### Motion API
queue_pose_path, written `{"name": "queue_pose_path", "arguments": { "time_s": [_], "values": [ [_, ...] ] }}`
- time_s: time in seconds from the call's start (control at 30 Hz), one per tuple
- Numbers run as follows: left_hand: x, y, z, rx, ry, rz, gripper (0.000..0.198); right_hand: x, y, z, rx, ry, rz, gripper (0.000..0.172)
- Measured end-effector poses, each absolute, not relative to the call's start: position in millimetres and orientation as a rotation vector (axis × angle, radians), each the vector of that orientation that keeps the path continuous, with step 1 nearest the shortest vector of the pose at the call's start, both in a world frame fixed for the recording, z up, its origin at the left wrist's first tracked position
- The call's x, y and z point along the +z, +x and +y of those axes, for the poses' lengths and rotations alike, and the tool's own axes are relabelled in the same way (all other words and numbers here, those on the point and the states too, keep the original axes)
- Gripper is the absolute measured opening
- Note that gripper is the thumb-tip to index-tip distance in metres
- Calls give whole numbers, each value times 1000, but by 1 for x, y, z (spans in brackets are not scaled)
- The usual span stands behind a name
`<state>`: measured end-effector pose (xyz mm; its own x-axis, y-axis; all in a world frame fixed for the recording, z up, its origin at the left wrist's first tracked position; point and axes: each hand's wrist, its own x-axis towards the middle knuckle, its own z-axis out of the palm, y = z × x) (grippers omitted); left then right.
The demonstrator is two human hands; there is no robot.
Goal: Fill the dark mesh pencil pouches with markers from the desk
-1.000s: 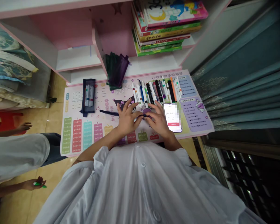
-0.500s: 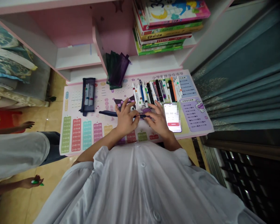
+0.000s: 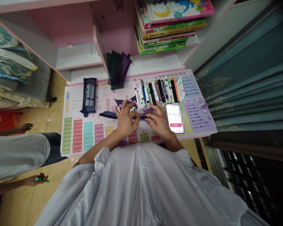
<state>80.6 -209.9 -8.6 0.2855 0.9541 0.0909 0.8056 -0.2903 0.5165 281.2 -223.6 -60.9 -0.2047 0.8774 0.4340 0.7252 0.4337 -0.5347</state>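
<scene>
My left hand [image 3: 125, 121] and my right hand [image 3: 159, 121] hover over a printed multiplication-table desk mat [image 3: 73, 106], pinching a slim dark marker [image 3: 142, 117] between them. Its far end is partly hidden by my fingers. Left of my left hand, a tapered navy object [image 3: 108, 115] lies on the mat and runs under that palm; I cannot tell what it is. Above my hands lies a row of several colored markers [image 3: 160, 91]. A phone [image 3: 174, 118] showing a timer sits just right of my right hand, its digits partly blurred.
A navy mesh pouch [image 3: 89, 95] holds markers on the mat. Dark mesh bags [image 3: 119, 69] and stacked books [image 3: 169, 28] sit on a pink shelf unit [image 3: 68, 28]. A co-worker's hand [image 3: 37, 179] holds a green marker at left. A teal curtain [image 3: 245, 94] hangs right.
My left hand and the navy object have shifted slightly left, and my hands still hold the dark marker. The co-worker's lower hand has moved slightly.
</scene>
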Motion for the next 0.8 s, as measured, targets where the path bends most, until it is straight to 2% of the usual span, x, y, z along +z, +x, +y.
{"name": "queue_pose_path", "arguments": {
  "time_s": [0.8],
  "values": [
    [-5, 58, -210, 559, 2153, 1672, 10, -58, 290, -222, 351, -1406, -1935, 11]
  ]
}}
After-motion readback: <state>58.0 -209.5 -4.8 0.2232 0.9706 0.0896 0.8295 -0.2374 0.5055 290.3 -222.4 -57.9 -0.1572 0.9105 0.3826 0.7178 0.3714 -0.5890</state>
